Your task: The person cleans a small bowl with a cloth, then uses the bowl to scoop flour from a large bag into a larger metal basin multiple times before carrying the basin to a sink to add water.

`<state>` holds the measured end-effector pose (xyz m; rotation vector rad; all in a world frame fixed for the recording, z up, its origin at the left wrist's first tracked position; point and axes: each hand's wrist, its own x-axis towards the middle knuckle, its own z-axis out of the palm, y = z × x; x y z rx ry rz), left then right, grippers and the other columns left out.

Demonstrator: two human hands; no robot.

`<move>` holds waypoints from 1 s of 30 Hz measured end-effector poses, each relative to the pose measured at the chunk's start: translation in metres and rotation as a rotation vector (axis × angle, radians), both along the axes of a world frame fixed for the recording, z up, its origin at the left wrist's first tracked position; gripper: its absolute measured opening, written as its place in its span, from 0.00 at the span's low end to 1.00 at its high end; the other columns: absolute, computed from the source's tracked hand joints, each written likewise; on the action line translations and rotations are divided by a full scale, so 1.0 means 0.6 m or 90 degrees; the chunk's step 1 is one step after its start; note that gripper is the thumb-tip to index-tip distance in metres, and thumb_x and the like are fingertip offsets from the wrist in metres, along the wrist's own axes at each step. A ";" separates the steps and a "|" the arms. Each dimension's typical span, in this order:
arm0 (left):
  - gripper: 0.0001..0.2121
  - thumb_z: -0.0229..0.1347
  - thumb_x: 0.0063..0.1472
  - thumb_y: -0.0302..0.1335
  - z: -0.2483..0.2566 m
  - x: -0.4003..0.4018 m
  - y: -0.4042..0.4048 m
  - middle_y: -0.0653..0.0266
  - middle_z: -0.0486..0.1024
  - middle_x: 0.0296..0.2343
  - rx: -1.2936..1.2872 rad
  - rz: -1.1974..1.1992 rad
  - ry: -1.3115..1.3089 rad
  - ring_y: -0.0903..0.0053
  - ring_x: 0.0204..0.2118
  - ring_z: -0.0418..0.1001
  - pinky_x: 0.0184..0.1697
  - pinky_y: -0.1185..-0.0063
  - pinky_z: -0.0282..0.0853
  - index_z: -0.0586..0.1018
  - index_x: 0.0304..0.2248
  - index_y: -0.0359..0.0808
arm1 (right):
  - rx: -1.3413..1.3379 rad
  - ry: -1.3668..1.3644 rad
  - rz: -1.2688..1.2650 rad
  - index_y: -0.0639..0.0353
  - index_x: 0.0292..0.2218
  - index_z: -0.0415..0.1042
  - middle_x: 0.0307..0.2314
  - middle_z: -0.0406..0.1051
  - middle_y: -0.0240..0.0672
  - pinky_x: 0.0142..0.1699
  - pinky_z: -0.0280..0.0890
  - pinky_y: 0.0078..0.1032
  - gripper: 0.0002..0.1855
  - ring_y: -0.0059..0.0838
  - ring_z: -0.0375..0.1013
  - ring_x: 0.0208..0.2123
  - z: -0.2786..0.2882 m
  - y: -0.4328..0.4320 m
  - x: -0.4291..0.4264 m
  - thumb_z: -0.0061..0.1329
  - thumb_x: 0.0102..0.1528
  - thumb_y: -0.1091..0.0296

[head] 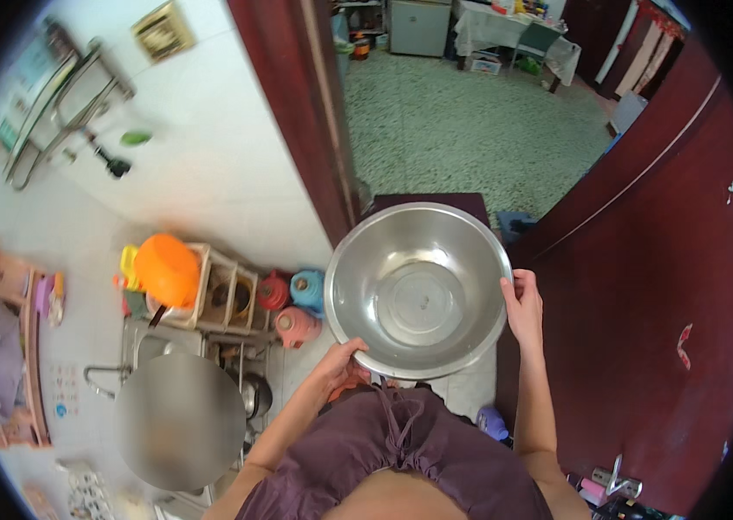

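A large stainless steel basin (423,302) is held in front of my body, its open side facing up. Its inside looks bare apart from a small mark at the bottom. At the near left of the rim, my left hand (343,365) grips with the thumb over the edge. My right hand (523,302) clasps the rim on the right side, thumb on top and fingers outside. Beyond the basin, a dark flat-topped surface (431,201) shows in the doorway, mostly hidden by the basin.
A dark red door (626,312) stands at the right, and the door frame (304,97) rises on the left. Thermos flasks, including a pink one (298,326), stand on the floor beside a rack (226,296) with an orange basin (168,270). A sink (161,341) lies left.
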<state>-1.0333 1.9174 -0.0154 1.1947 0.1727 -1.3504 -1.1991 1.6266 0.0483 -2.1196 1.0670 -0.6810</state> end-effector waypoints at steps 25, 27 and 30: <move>0.18 0.51 0.49 0.30 0.023 0.450 -0.964 0.58 0.73 0.25 -0.022 -0.309 -0.138 0.74 0.23 0.73 0.21 0.79 0.71 0.69 0.39 0.28 | -0.051 -0.132 -0.254 0.69 0.29 0.69 0.27 0.66 0.41 0.38 0.61 0.24 0.09 0.35 0.67 0.31 0.022 -0.553 0.273 0.39 0.54 0.72; 0.19 0.51 0.48 0.31 0.016 0.462 -1.040 0.60 0.72 0.26 -0.001 -0.269 -0.172 0.75 0.25 0.72 0.20 0.80 0.72 0.69 0.40 0.29 | -0.011 -0.145 -0.264 0.69 0.29 0.69 0.26 0.66 0.40 0.37 0.61 0.24 0.10 0.34 0.66 0.29 0.030 -0.636 0.312 0.38 0.55 0.72; 0.21 0.51 0.47 0.30 0.046 0.512 -1.156 0.60 0.72 0.28 0.040 -0.281 -0.177 0.75 0.28 0.72 0.19 0.80 0.72 0.67 0.42 0.29 | -0.029 -0.162 -0.183 0.67 0.29 0.69 0.26 0.67 0.39 0.36 0.61 0.23 0.09 0.33 0.67 0.29 0.034 -0.783 0.390 0.39 0.54 0.71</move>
